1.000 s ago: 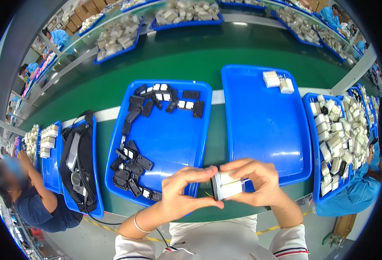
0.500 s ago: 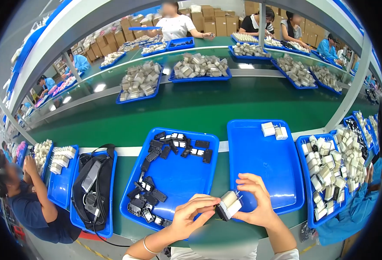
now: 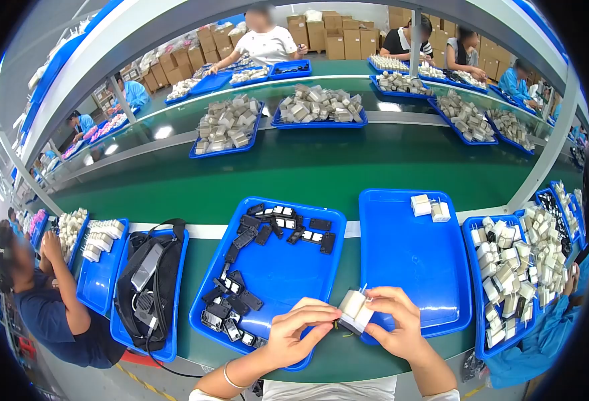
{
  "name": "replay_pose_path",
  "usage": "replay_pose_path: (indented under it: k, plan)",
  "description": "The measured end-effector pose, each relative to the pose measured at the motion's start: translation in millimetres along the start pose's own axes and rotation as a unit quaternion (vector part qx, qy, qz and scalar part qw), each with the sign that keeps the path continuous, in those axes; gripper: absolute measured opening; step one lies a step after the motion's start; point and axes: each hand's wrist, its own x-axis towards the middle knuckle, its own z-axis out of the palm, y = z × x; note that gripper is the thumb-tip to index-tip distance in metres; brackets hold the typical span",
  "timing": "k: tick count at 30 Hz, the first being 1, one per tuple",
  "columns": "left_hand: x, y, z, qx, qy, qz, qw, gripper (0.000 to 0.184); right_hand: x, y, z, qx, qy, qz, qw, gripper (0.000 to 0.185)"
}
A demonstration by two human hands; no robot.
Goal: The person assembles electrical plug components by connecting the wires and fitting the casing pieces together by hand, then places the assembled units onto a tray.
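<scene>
White plug: held (image 3: pixel 356 307) between the two hands, over the near edge, prongs pointing away, dark end low on the left-hand side with a bit of thin wire showing.
Left hand: thumb and fingertips pinch the plug's dark end (image 3: pixel 294 337).
Right hand: fingers (image 3: pixel 401 326) bent round the other side, thumb below, gripping it.
Just changed: the right fingers, raised and spread half a second ago, have closed in on the plug. The piece stays in hand, so it looks unfinished.
Across the belt: a person (image 3: pixel 266 45) was holding up a blue tray; it now lies flat.
Tray ahead of the left hand: blue (image 3: pixel 288 267), with black parts (image 3: pixel 246 238) along its far and left sides, some showing white pieces.
Tray ahead of the right hand: blue (image 3: pixel 408 257), two finished-looking plugs (image 3: pixel 420 204) at its far end.
Tray right of the right hand: blue (image 3: pixel 475 307), heaped with plugs (image 3: pixel 508 264).
Tray well left of the left hand: blue (image 3: pixel 181 281), holding a black bag (image 3: pixel 169 287).
</scene>
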Motion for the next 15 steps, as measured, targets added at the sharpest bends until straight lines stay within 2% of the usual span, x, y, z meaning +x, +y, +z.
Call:
replay_pose_path:
  k: [4, 7, 10, 12, 15]
  plan:
    - [-0.4, -0.7, 3.2, 0.037, 0.036, 0.025, 0.998, 0.024, -0.2, 0.6, -0.1, 0.024, -0.018, -0.002, 1.0, 0.044]
    - [2.4, 3.3, 5.2, 0.185, 0.033, 0.134, 0.973, 0.027, -1.0, -1.6, -0.1, 0.061, -0.035, 0.008, 0.998, 0.048]
    - [-4.6, 4.9, 7.0, 0.3, 0.018, 0.202, 0.932, 0.033, -0.8, -4.0, -0.1, 0.107, -0.047, 0.004, 0.993, 0.052]
    - [-7.9, 8.2, 8.2, 0.318, 0.01, 0.216, 0.923, 0.036, 0.9, -7.2, 0.3, 0.133, -0.055, -0.002, 0.99, 0.054]
    - [-10.6, 8.0, 10.1, 0.325, 0.006, 0.23, 0.917, 0.04, -2.2, 2.7, 2.7, 0.101, -0.045, -0.041, 0.993, 0.055]
